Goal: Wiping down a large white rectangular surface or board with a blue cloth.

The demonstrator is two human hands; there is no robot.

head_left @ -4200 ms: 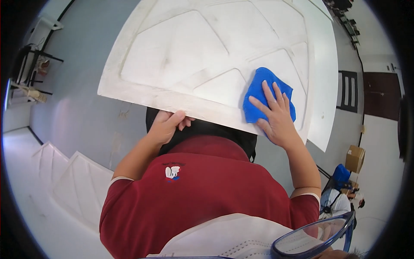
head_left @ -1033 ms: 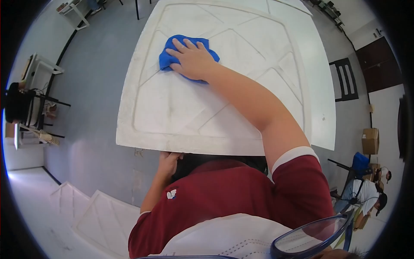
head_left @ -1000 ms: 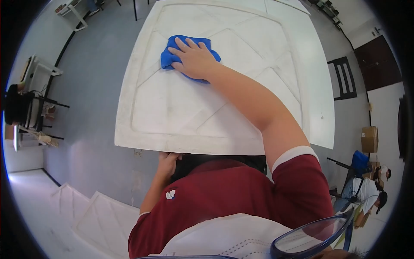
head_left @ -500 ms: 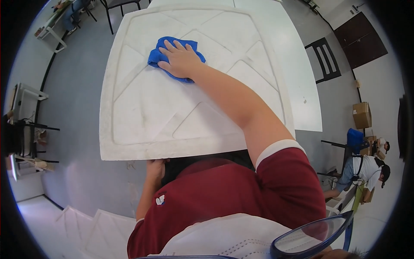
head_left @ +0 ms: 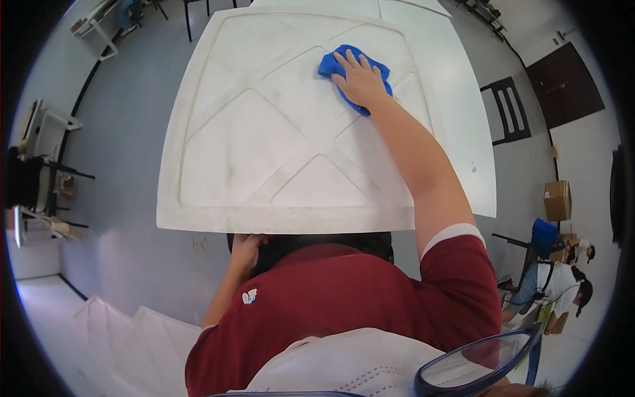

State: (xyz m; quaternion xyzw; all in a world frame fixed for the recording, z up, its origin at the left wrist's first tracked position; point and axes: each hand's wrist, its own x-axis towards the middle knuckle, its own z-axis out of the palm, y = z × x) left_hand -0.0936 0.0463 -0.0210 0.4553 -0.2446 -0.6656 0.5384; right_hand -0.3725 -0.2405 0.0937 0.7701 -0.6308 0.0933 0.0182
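My right hand [head_left: 362, 83] lies flat with fingers spread on a blue cloth [head_left: 331, 64], pressing it against a large white panel [head_left: 258, 152]. The cloth is bunched around the fingers, at the far right part of the panel. Raised ridges form diagonal crossing lines on the panel, and faint grey smudges show on its surface. My left hand [head_left: 247, 249] is low at the panel's near edge, left of the middle. Its fingers are mostly hidden at that edge, so their grip does not show.
Under the panel is a white table [head_left: 469, 145], showing along the right. A black slatted chair [head_left: 506, 109] stands beyond it. More white panels [head_left: 132, 337] lie at the lower left. Cardboard boxes [head_left: 557, 200] and another person [head_left: 562, 288] are at the right.
My right hand has slid the blue cloth to the right and slightly farther across the panel. My left hand stays at the near edge. The whole view has shifted a little.
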